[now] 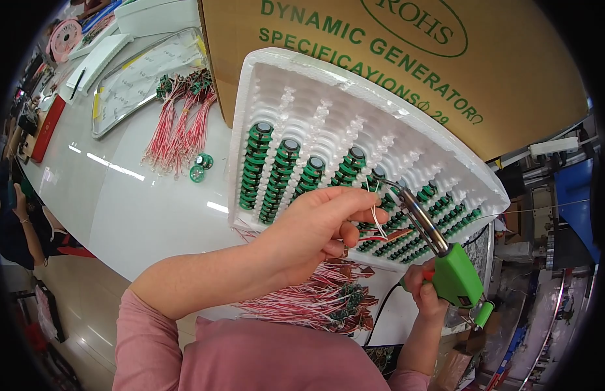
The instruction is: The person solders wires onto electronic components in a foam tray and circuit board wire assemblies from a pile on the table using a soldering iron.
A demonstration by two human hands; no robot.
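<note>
My left hand (325, 218) is closed in a pinch on thin white and red wires (378, 225) above a white foam tray (374, 81). A small copper-brown strip (395, 237) shows beside those wires. Wrapped round the handle of a green soldering gun (455, 274) is my right hand (425, 290). The gun's metal barrel slants up and left, its bent tip close to a small round green part (378, 173) in the tray. Whether the tip touches it I cannot tell. Rows of stacked round green parts (255, 166) fill the tray's grooves.
A large cardboard box (530, 72) stands behind the tray. Below my left forearm lies a heap of red and white wires (302, 300) with small boards. Another wire bundle (182, 124) and loose round green parts (198, 171) lie on the white table (107, 176). Another person's arm (27, 225) shows far left.
</note>
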